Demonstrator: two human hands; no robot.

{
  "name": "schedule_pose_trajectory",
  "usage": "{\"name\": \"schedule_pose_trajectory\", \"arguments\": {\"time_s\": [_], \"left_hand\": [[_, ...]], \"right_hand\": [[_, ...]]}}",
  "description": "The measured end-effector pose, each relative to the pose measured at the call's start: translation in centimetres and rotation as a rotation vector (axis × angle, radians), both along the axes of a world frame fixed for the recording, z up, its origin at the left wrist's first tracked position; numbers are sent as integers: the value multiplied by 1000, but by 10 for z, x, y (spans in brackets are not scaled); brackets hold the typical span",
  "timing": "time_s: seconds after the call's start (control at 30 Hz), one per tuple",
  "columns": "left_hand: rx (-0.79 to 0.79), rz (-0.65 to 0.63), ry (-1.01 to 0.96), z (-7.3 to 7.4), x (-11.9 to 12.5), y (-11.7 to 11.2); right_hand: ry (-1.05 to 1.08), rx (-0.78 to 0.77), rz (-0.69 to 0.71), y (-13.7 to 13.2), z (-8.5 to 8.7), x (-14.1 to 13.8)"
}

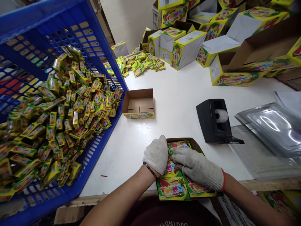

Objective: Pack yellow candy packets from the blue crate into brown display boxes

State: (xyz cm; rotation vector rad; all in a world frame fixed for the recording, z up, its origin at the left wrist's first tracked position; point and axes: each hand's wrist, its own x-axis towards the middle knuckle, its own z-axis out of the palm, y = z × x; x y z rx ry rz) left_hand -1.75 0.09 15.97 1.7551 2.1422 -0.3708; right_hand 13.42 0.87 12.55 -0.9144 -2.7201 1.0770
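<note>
Both my hands wear white knit gloves and rest on an open yellow-green carton point(175, 188) at the near table edge. The carton is filled with small yellow-green candy packs point(180, 145). My left hand point(156, 154) is curled, pressing down on the packs at the carton's left side. My right hand point(197, 168) lies across the packs with its fingers bent onto them. A tilted blue plastic crate point(98, 47) on the left holds a large heap of the same small packs point(58, 119).
An empty open carton point(138, 104) sits mid-table. A black tape dispenser point(215, 121) stands to the right, beside clear plastic sheets point(270, 131). Folded and open cartons point(188, 47) crowd the far side, with loose packs point(141, 62) piled near them.
</note>
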Motion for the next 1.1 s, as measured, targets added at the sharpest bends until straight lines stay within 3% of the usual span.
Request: {"name": "schedule_pose_trajectory", "arguments": {"time_s": [0.1,0.2,0.33,0.5,0.7,0.8,1.1], "left_hand": [[-3,0,-2,3,-3,-4],[62,-98,-47,5,-15,-17],[278,-248,-90,-1,-34,-39],[289,-333,-61,-9,-47,-50],[424,-377,-81,-11,-53,-59],[361,-430,-104,-11,-57,-56],[-31,-539,-67,4,-53,-20]], "right_hand": [[13,-15,-7,0,-1,1],[4,-11,-27,-1,-1,2],[-16,9,-40,-2,3,0],[-39,10,-48,-2,6,-1],[-4,12,-49,-1,6,-1],[-26,-22,-42,0,9,-3],[-70,-63,-46,-1,8,-4]]}}
